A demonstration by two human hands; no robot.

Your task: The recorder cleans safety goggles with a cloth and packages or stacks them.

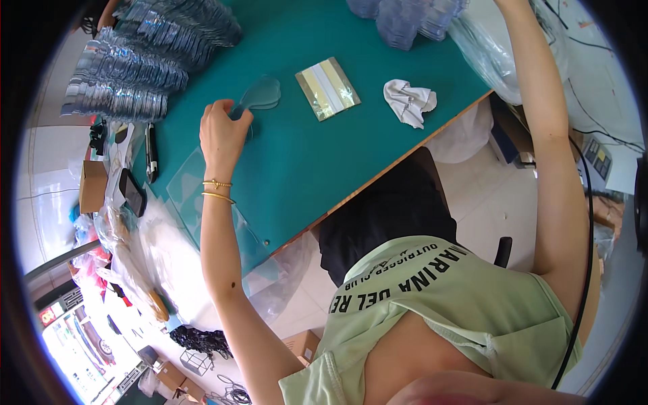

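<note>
The left hand (226,135) is over the green surface (304,169), thumb and fingers drawn together, apparently pinching the near end of a clear curved piece (263,93); the exact contact is partly hidden by the fingers; the right forearm (540,88) runs out past the upper edge, so I cannot tell whether the right hand is spread or gripping. The clear piece reaches from the left hand toward the striped packet (329,88), apart from it; its outlines seem to overlap, so there may be more than 1 layer, and a small fanning of the edge would settle that; whether its rounded end touches the surface I cannot tell.

The piece looks thin and bendy, so a light pinch at the rim should serve best; finger pads are better off the broad middle, where smudges would show; raising the rounded end before moving sideways should spare it a scrape; clear material is hard to see against green, so feeling for the edge helps. A larger clear sheet (187,182) lies by the left wrist, and a slightly raised forearm would avoid dragging it; the 2 groups of stacked clear pieces, upper left (135,71) and upper right (408,23), look easy to topple; the crumpled white cloth (410,102) lies right of the packet.
</note>
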